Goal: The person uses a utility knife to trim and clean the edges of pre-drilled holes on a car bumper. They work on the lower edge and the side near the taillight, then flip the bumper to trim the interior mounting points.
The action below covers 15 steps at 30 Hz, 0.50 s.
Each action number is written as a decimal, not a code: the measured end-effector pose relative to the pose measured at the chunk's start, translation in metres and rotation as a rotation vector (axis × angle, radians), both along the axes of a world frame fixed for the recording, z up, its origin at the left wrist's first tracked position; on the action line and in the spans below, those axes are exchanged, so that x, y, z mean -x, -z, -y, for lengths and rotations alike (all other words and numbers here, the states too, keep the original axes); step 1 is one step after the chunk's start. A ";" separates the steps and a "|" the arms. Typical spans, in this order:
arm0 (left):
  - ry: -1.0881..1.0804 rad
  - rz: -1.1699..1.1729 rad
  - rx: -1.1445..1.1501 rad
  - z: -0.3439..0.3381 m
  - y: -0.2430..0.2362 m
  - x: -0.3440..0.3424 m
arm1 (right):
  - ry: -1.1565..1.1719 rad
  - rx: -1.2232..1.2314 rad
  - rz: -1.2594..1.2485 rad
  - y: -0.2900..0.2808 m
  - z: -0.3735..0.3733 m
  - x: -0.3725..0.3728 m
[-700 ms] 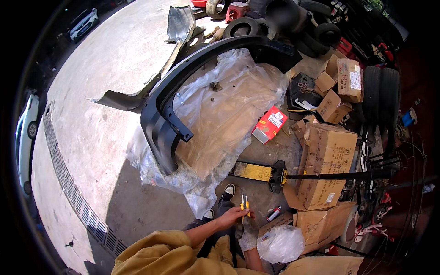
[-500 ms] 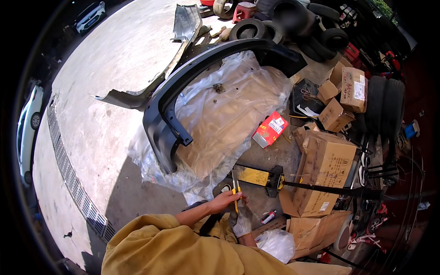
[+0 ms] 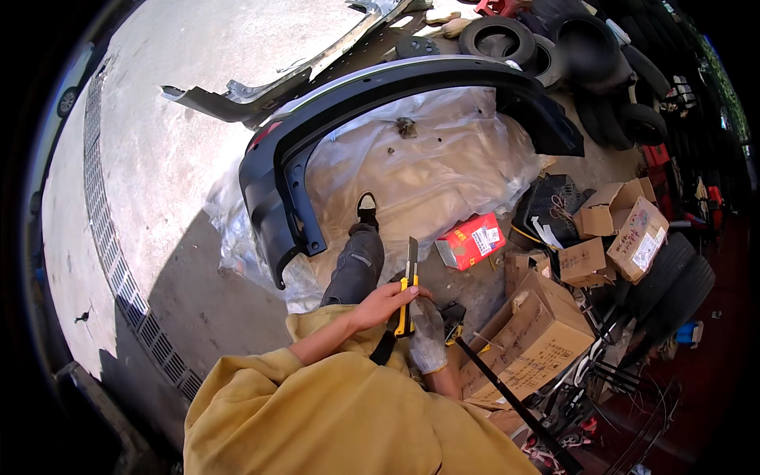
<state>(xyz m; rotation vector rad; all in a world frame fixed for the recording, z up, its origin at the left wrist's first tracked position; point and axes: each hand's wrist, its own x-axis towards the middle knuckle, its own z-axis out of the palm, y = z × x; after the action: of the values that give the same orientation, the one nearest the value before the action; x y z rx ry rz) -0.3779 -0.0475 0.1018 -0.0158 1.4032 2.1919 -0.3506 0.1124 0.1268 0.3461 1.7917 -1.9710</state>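
My bare left hand (image 3: 389, 302) grips an upright yellow-and-black utility knife (image 3: 405, 309) with its blade out. My gloved right hand (image 3: 426, 340) is just behind and right of it, its fingers mostly hidden. Beyond them a black car bumper (image 3: 332, 103) lies curved on crumpled plastic sheeting (image 3: 427, 158). My shoe (image 3: 366, 207) is on that sheeting, inside the bumper's curve. A red-and-white box (image 3: 469, 240) lies right of the knife.
Another bumper piece (image 3: 198, 99) lies behind. Tyres (image 3: 495, 39) are piled at the back right. Cardboard boxes (image 3: 526, 340), a long black handle (image 3: 507, 396) and metal clutter crowd the right. A drain grate (image 3: 127, 277) runs along the left, near a parked car (image 3: 71, 95).
My view has shifted and turned. My foot and dark trouser leg now show farther forward on the sheeting. The knife is still held up between my hands.
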 end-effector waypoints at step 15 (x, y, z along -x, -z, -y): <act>-0.087 0.163 -0.111 0.084 0.022 0.371 | -0.154 -0.173 0.215 -0.022 0.092 0.414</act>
<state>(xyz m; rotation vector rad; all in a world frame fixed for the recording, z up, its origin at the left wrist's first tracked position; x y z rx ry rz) -0.7484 -0.1311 0.0800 -0.2140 1.2106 2.2803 -0.7651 0.0199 0.1489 0.4436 1.7952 -1.6148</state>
